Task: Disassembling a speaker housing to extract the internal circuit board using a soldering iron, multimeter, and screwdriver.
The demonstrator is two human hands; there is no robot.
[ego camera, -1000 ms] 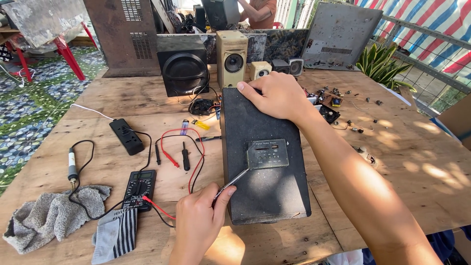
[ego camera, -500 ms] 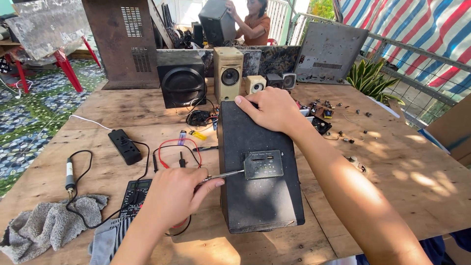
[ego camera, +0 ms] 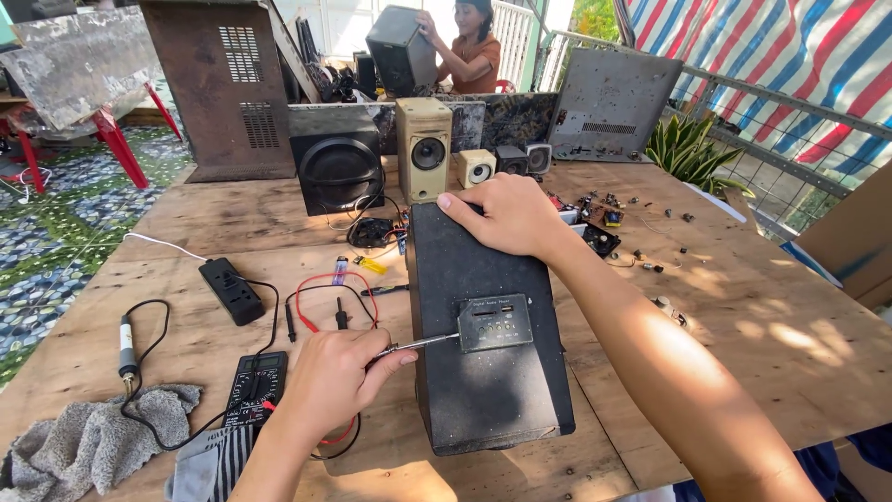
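Left hand (ego camera: 330,376) has brought screwdriver (ego camera: 423,343) to speaker box (ego camera: 483,372).

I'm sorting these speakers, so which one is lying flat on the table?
The big black speaker box under both hands, with the small grey panel. The others at the back of the table stand upright.

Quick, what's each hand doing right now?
Left hand: closed on a screwdriver, its tip at the speaker's control panel.
Right hand: open, flat on the black speaker, holding nothing.
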